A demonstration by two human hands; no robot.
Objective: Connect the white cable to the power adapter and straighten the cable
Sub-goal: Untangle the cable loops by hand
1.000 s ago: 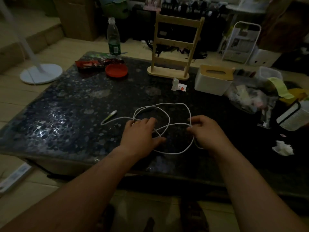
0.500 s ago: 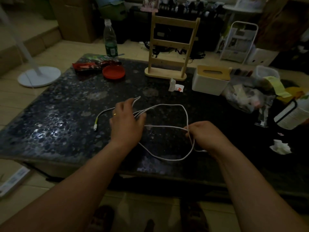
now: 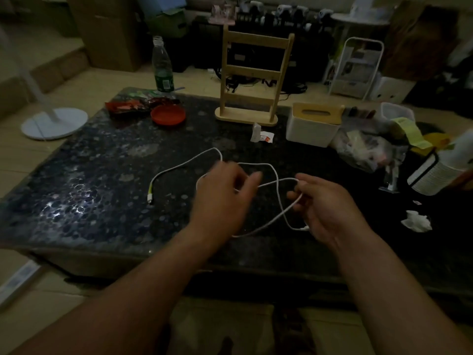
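Pulling now could cinch the crossed loops of the white cable into a knot on the desk. Your right grip pinches one strand; your left grip hovers blurred over the loops, so I cannot tell whether it holds any. Ease strands apart first.

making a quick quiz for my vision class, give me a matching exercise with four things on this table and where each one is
Things:
1 white cable
2 red dish
3 wooden rack
4 crumpled tissue

Places:
a standing upright at the far edge of the table
b lying alone at the right side
c pinched in the right hand
d far left, beside a snack packet

Pairs: 1-c, 2-d, 3-a, 4-b
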